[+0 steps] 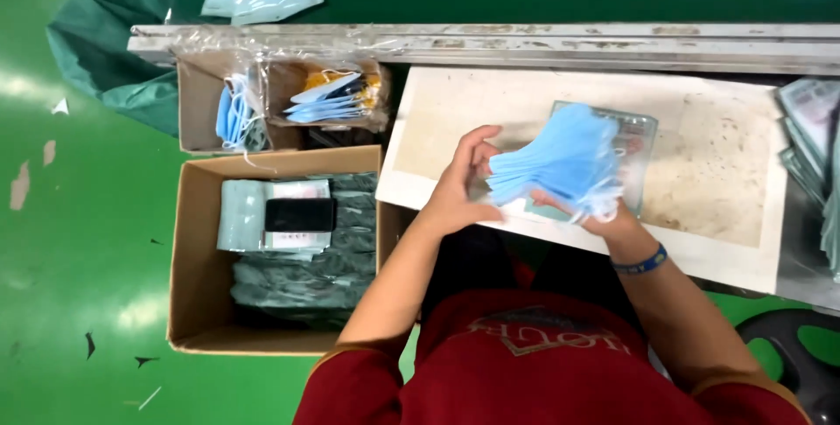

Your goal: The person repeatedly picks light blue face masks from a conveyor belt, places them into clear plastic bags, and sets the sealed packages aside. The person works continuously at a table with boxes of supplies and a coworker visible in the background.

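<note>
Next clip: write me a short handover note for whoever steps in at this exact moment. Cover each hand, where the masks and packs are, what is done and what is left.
Right hand: holds a stack of blue face masks from below, over the pale work board.
Left hand: open, fingers at the stack's left edge, squaring it.
A clear pouch lies behind the stack on the board.
Done: the big cardboard box on the left holds filled packs, with a dark phone lying on top.
Left: the stack in hand is not yet in the pouch; loose masks wait in the small box behind.
</note>
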